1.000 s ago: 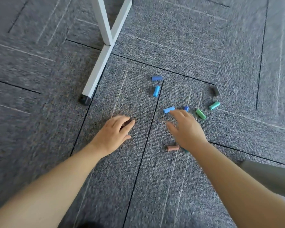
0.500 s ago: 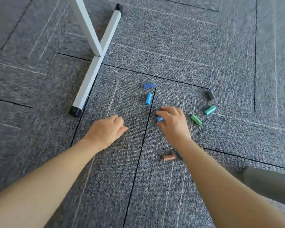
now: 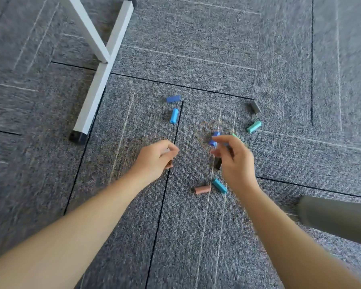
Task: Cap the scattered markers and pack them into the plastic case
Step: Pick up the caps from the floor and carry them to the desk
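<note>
Both hands have lifted off the carpet since a second ago. Right hand (image 3: 234, 158) now pinches a blue cap (image 3: 214, 139) between thumb and fingertips, with a black cap (image 3: 217, 163) showing under its palm; whether that one is held too I cannot tell. Left hand (image 3: 155, 157) is curled, and a small brown piece (image 3: 170, 163) peeks from under its fingers. Loose on the grey carpet floor (image 3: 196, 226) lie a dark blue cap (image 3: 173, 98), a light blue cap (image 3: 174, 115), a grey cap (image 3: 255, 107), a mint cap (image 3: 254, 127), a teal cap (image 3: 219, 185) and a pink-brown cap (image 3: 202, 189), the last two nearly touching. A white table leg (image 3: 96, 80) stands far left.
</note>
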The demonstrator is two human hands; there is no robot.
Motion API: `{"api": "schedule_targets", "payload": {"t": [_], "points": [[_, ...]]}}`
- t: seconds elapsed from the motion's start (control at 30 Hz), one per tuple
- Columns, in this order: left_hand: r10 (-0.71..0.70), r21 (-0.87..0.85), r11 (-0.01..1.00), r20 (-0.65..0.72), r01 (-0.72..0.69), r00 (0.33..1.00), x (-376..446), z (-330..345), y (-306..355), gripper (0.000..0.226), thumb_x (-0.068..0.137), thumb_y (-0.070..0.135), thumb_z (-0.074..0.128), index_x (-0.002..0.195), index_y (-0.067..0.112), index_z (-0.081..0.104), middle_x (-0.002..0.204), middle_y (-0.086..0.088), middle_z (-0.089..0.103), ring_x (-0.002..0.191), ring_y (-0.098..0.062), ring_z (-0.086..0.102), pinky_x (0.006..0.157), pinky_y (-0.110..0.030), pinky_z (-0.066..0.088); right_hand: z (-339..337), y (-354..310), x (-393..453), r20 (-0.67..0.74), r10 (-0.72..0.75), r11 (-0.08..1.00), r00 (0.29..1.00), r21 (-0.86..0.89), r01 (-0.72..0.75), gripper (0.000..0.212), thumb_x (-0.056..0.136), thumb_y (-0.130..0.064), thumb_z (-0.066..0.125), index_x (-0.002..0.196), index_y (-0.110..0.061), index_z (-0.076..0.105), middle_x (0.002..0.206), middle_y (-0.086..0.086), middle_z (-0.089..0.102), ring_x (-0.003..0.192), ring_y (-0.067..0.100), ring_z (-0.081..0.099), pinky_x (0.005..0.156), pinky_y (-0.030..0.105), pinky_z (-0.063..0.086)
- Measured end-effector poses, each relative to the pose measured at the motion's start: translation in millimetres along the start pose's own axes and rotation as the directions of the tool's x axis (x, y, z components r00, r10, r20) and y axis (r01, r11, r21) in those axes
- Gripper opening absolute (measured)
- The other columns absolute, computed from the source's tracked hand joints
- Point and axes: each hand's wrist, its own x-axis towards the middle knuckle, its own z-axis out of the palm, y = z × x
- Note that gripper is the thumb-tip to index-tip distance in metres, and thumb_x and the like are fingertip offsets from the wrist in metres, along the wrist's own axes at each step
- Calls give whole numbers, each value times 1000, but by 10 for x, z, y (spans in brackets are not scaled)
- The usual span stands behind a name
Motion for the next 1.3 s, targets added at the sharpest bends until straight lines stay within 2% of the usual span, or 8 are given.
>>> {"api": "schedule_targets", "payload": {"t": [0.17,0.37,0.63,0.73,0.93,1.07,1.2,1.3], "points": [[29,202,979,29,-35,999,-47,122,112,13,92,12,49,95,10,61,88,4,57,75,-12,55,70,-22,41,-179,298,-247,20,-7,977,1000,-215,11,22,89,-3,51,109,-5,60,98,0,51,65,-3,39,62,7,41],[141,573,781,225,-248,964,-164,322,164,32,77,51,60,87,22,49,72,16,41,68,-7,43,53,-17,28,-186,467,-404,160,14,898,987,-436,58,45,73,-27,72,115,-16,62,95,-6,40,90,10,39,88,25,34],[240,728,578,280,-368,930,-188,518,125,58,68,63,61,102,17,51,89,8,47,77,-9,44,62,-22,32,-188,523,-399,135,-48,914,990,-394,98,19,82,-13,64,99,-5,65,91,0,56,85,11,45,86,32,44],[281,737,546,287,-398,916,-189,576,134,53,73,60,58,99,14,51,87,7,46,78,-11,45,67,-22,36,-257,478,-386,109,51,964,993,-265,-21,14,90,-11,54,103,-11,49,77,-9,52,61,8,47,57,15,44],[303,671,619,275,-408,912,-159,518,147,31,89,42,50,97,12,55,93,2,61,79,-13,55,64,-20,37,-252,400,-209,99,53,962,994,-273,-24,33,97,-9,37,129,-9,38,96,8,57,57,4,43,50,16,35],[254,627,706,210,-330,944,-77,408,198,28,91,35,49,106,11,54,89,2,62,70,-13,52,57,-20,34,-238,370,-115,106,41,931,993,-365,0,26,96,-9,37,121,-9,45,117,10,53,58,5,40,53,18,36],[244,547,788,146,-284,959,22,317,251,31,95,24,44,124,17,50,79,9,56,58,-7,46,50,-19,30,-286,331,-61,221,44,872,974,-484,70,36,92,-18,50,128,-16,45,121,5,51,79,15,57,75,21,43],[213,549,803,97,-231,972,106,265,287,25,97,23,38,116,15,51,78,7,53,60,-10,45,53,-25,32,-307,330,-42,324,-2,810,946,-555,191,38,88,-23,56,126,-22,52,106,0,54,69,6,48,73,19,44]]}}
